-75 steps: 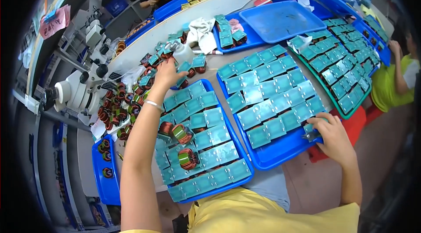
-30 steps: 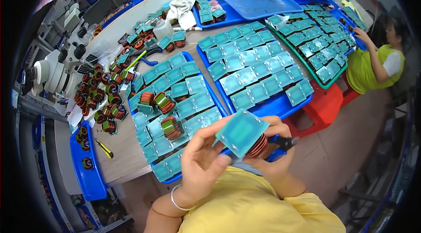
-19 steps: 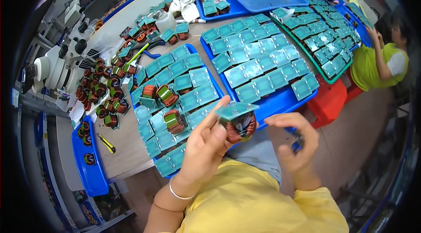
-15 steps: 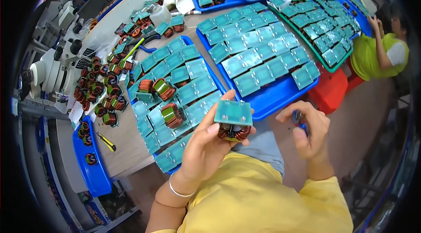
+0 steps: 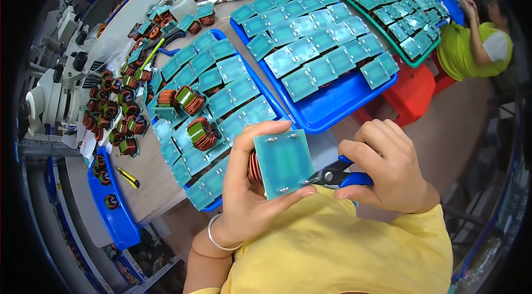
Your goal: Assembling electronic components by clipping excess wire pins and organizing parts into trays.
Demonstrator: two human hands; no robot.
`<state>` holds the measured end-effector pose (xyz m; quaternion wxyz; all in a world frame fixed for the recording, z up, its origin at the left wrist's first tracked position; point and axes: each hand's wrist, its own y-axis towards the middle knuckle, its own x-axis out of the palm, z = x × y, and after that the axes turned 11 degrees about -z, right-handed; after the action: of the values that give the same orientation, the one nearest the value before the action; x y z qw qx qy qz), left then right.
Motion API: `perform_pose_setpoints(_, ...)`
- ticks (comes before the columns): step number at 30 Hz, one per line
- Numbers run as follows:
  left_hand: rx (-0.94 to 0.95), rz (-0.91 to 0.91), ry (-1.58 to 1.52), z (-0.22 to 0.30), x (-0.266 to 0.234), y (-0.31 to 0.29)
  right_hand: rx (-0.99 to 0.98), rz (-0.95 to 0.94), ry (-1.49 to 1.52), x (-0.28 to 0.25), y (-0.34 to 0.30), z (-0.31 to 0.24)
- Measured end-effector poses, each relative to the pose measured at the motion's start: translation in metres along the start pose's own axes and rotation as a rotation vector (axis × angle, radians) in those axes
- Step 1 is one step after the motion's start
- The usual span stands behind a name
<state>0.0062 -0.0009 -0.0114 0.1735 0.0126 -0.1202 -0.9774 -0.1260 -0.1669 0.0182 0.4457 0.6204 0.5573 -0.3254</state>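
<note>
My left hand (image 5: pixel 244 183) is closed around a copper-wound coil mounted on a square green circuit board (image 5: pixel 285 162). The flat face of the board is turned up toward me, with soldered pins near its edges; the coil's copper winding shows at the board's left side, the rest hidden. In my right hand (image 5: pixel 390 164) are blue-handled side cutters (image 5: pixel 332 176), fingers wrapped round the grips. Their jaw tips meet the pins at the board's lower right corner. Whether the jaws are closed on a pin I cannot tell.
Blue trays (image 5: pixel 318 119) full of similar boards lie ahead, with a green tray (image 5: pixel 415 62) beyond. Loose coils (image 5: pixel 128 108) and a yellow utility knife (image 5: pixel 128 177) lie on the left of the table. A co-worker in a lime top (image 5: pixel 471 53) sits at far right, near a red stool (image 5: pixel 413 94).
My left hand has tilted the board so its flat face shows fully. My right hand has brought the cutters leftward to the board's lower right corner. The view has shifted slightly.
</note>
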Motion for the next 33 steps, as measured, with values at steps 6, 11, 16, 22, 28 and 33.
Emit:
perform_pose_setpoints(6,0.003,-0.010,0.125,0.002,0.000,0.001,-0.008,-0.022,-0.041,-0.004,-0.003,-0.001)
perform_pose_setpoints(11,0.045,-0.012,0.218,0.002,0.000,0.002,-0.016,-0.052,-0.072,-0.007,-0.005,-0.002)
perform_pose_setpoints(16,0.077,-0.002,0.311,0.005,0.004,0.003,-0.022,-0.044,-0.047,-0.005,-0.008,0.000)
perform_pose_setpoints(22,0.003,-0.070,0.458,0.002,0.011,0.010,-0.033,0.012,0.027,0.025,-0.024,0.018)
perform_pose_setpoints(28,-0.174,-0.167,0.406,-0.007,0.026,0.016,0.008,0.148,0.173,0.071,-0.052,0.032)
perform_pose_setpoints(33,-0.366,-0.144,0.304,-0.012,0.034,0.018,0.057,0.210,0.226,0.086,-0.062,0.034)
